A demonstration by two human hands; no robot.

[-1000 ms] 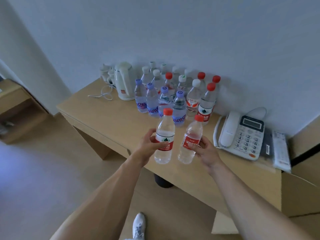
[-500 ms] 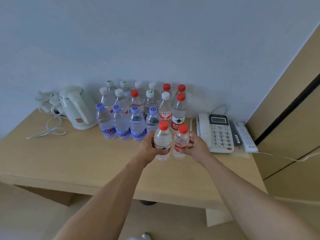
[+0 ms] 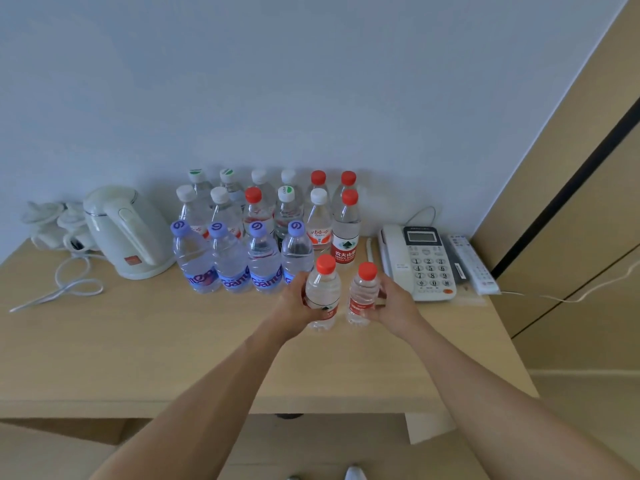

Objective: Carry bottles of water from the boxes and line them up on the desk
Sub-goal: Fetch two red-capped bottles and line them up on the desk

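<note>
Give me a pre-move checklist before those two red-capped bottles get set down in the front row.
1. Left hand grips its red-capped bottle: ok.
2. Right hand grips the smaller red-capped bottle: ok.
3. Both caps on, bottles upright: ok.
4. Bare desk to the right of the purple-capped row, in front of the red-labelled bottle: ok.
5. Clearance from the telephone: tight, cannot tell.
6. Bottle bases touching the desk: cannot tell.

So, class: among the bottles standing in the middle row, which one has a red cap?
The red-capped bottle, third from the left in the middle row, behind the purple-capped front row. Its neighbours in that row have white caps, apart from the tall red-capped one at the right end.
</note>
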